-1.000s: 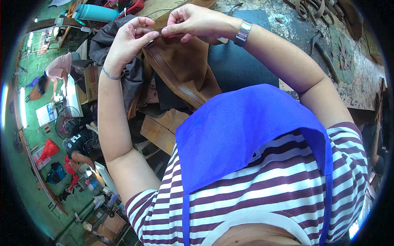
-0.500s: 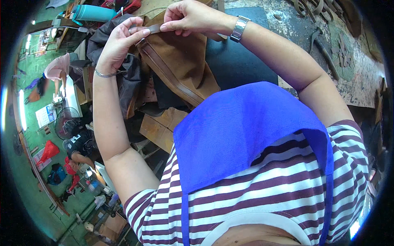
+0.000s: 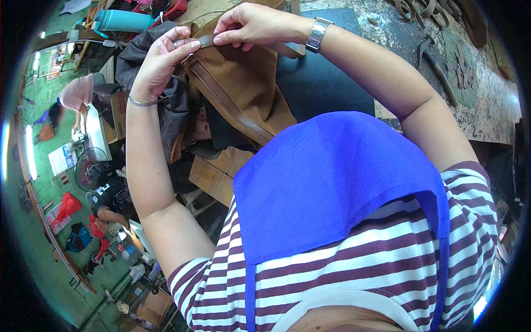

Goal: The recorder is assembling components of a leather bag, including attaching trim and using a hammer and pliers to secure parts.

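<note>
Between my two hands runs a short stretch of brown leather strap (image 3: 207, 40), over the upper edge of a tan-brown bag (image 3: 238, 74). My left hand (image 3: 163, 58) pinches the strap's left part between thumb and fingers. On its right part, my right hand (image 3: 249, 26) grips with thumb and bent fingers. A darker leather band (image 3: 224, 99) runs lengthwise down the bag, with a small metal piece near its top by my left hand. Dark lining-like fabric (image 3: 176, 99) bunches beside and below my left wrist. The bag lies partly over a black mat (image 3: 326, 83).
A hammer (image 3: 437, 72) and small leather scraps (image 3: 462, 69) lie on the worn table at right. A turquoise bottle (image 3: 124, 20) lies at the far left. Below the bag is a wooden block (image 3: 213, 176). Two other people work farther off at left, near a fan (image 3: 91, 169).
My right hand has shifted very slightly left and down along the strap. Both hands keep their hold. A person at the far left has moved an arm.
</note>
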Action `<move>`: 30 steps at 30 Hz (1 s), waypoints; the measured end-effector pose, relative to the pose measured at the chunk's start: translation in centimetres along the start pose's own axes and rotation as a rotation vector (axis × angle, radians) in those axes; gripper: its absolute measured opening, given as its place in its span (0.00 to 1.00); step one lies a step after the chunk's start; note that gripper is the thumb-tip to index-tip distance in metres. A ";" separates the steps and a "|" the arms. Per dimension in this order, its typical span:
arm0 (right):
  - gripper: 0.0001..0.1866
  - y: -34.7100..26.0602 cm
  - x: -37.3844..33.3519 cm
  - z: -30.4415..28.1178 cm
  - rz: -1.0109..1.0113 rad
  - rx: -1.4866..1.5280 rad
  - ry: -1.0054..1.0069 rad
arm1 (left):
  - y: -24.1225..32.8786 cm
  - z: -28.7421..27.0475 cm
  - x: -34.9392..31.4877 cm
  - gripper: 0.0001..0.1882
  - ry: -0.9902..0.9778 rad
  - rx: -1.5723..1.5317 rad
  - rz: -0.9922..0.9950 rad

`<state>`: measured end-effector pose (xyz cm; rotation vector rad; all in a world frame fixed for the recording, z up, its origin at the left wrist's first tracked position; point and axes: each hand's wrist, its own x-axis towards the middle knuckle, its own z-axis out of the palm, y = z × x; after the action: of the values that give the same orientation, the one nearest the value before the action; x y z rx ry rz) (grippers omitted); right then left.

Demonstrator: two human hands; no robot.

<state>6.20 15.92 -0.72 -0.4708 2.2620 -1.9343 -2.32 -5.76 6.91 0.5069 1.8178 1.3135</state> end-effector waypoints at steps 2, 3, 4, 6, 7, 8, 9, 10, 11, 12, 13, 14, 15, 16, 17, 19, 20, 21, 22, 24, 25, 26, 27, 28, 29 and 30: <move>0.19 -0.2 0.0 0.2 0.036 0.021 0.001 | 0.0 0.0 -0.1 0.16 -0.001 0.010 0.003; 0.19 -0.1 0.1 0.2 0.038 0.022 0.004 | 0.5 0.4 -0.1 0.17 0.013 0.065 -0.006; 0.19 0.1 0.1 0.1 0.039 0.010 0.009 | 1.0 0.8 0.0 0.18 0.027 0.120 -0.015; 0.19 0.2 0.2 -0.1 0.040 0.000 0.011 | 2.1 2.2 0.1 0.21 0.082 0.209 -0.019; 0.19 0.1 0.2 -0.2 0.037 -0.001 0.008 | 2.4 2.7 0.1 0.25 0.140 0.297 -0.022; 0.18 0.1 0.2 -0.3 0.033 -0.002 0.006 | 2.4 2.7 0.2 0.25 0.140 0.297 -0.023; 0.18 0.2 0.3 -0.3 0.032 -0.001 0.004 | 2.5 2.6 0.3 0.25 0.102 0.322 -0.013; 0.18 0.3 0.5 -0.2 0.031 -0.001 0.000 | 2.5 2.6 0.4 0.26 0.064 0.348 -0.003; 0.18 0.4 0.6 -0.2 0.030 -0.001 -0.003 | 2.3 2.5 0.4 0.26 0.065 0.349 -0.003; 0.18 0.2 0.5 -0.3 0.030 0.000 -0.002 | 2.1 2.4 0.5 0.26 0.049 0.366 -0.012; 0.18 -0.1 0.3 -0.5 0.059 0.020 -0.019 | 1.9 2.3 0.6 0.25 0.033 0.384 -0.021; 0.17 -0.3 0.1 -0.6 0.089 0.040 -0.037 | 1.9 2.2 0.7 0.25 0.032 0.386 -0.021; 0.17 0.1 0.1 -1.1 0.094 0.107 -0.012 | 2.0 2.3 0.8 0.26 0.042 0.363 -0.036; 0.17 -1.1 0.1 -0.9 0.101 0.175 -0.003 | 1.9 2.1 0.4 0.26 0.063 0.332 -0.056; 0.15 -2.2 -0.6 -2.0 0.234 0.206 -0.095 | 1.7 1.8 0.1 0.26 0.072 0.329 -0.061; 0.14 -2.7 -1.1 -2.8 0.204 0.115 -0.115 | 1.6 1.7 0.4 0.27 0.052 0.303 -0.049; 0.13 -2.6 -1.1 -3.0 0.212 0.095 -0.135 | 1.6 1.7 0.4 0.27 0.051 0.305 -0.049; 0.13 -2.6 -1.1 -3.0 0.212 0.095 -0.134 | 1.5 1.7 0.4 0.27 0.053 0.302 -0.051; 0.13 -2.5 -1.2 -2.9 0.201 0.076 -0.136 | 1.5 1.7 0.4 0.27 0.055 0.298 -0.053; 0.13 -2.2 -1.2 -2.7 0.190 0.057 -0.137 | 1.6 1.0 0.7 0.26 0.057 0.315 -0.072; 0.13 -1.9 -1.2 -2.5 0.197 0.089 -0.116 | 1.6 0.8 0.8 0.26 0.060 0.331 -0.090; 0.13 -1.7 -1.1 -2.4 0.204 0.120 -0.095 | 1.5 0.8 0.9 0.26 0.059 0.331 -0.090; 0.13 -1.4 -1.1 -2.3 0.205 0.121 -0.094 | 1.5 1.2 0.9 0.26 0.096 0.332 -0.091; 0.13 -1.2 -1.0 -2.3 0.198 0.136 -0.087 | 1.5 1.7 1.0 0.27 0.133 0.334 -0.091; 0.13 -1.0 -1.1 -2.3 0.192 0.150 -0.080 | 1.5 2.1 1.1 0.27 0.130 0.333 -0.092; 0.13 -1.4 -1.2 -2.2 0.192 0.150 -0.083 | 1.4 2.4 1.0 0.26 0.142 0.343 -0.086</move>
<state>6.85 18.20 0.94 -0.2973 2.0121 -1.9311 -1.18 -3.12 7.57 0.5203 2.1741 1.0051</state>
